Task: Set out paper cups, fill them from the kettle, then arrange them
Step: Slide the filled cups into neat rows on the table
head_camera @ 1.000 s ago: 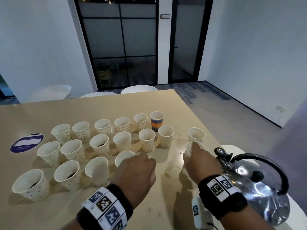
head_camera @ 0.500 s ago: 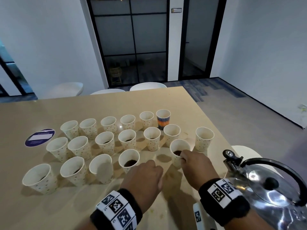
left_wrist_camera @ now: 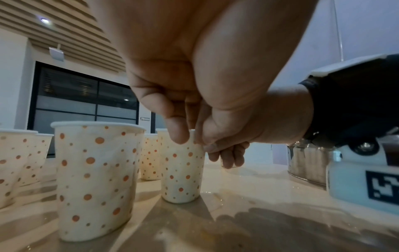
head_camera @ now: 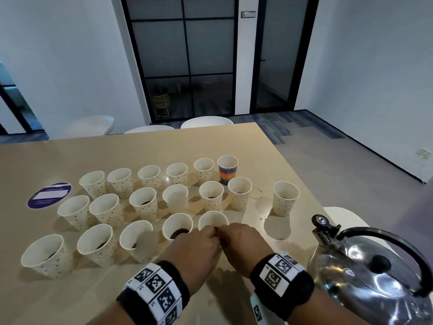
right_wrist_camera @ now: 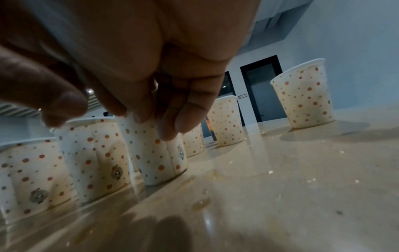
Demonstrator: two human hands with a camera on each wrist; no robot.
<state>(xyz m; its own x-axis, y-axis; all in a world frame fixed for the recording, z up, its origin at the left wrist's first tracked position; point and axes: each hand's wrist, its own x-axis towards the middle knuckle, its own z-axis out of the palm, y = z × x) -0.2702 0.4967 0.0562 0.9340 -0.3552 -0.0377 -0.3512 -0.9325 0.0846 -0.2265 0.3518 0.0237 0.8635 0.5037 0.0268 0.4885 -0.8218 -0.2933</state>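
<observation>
1. A tan table [head_camera: 98, 299] stands in a white room with dark glass doors. It has wet spots.
2. Dotted paper cups sit in three rows. One cup [head_camera: 212, 222] stands at the right end of the near row.
3. The left hand [head_camera: 195, 248] and right hand [head_camera: 241, 245] both pinch this cup's near rim.
4. The cup looks light and soft, so I think a hard squeeze would bend it and spill. Better to hold the side, gently.
5. The kettle [head_camera: 375, 273] stands near right.

Bare table [head_camera: 234, 146] beyond packed cups [head_camera: 145, 202]
</observation>
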